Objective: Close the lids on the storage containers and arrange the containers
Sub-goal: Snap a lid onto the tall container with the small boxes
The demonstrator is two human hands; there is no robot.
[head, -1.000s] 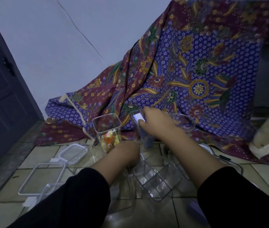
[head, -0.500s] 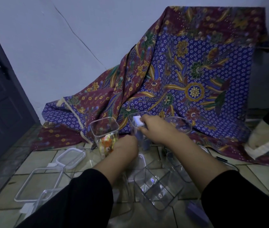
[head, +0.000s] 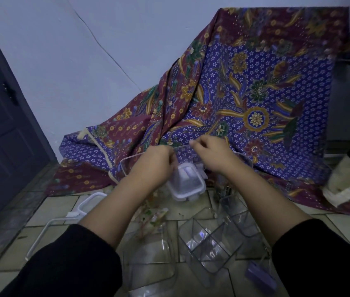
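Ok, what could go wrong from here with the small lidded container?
The small clear container with the white-rimmed lid looks tilted between the left hand and right hand; it could slip or tip. The open clear divided container and clear square container crowd the tiled floor right below, so a lowered arm could knock them.

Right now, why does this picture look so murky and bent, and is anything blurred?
Head view: dim, bluish light flattens everything; the wide lens makes the door lean; the left hand and right hand are smeared by motion at the fingertips; the clear divided container shows only through faint glints.
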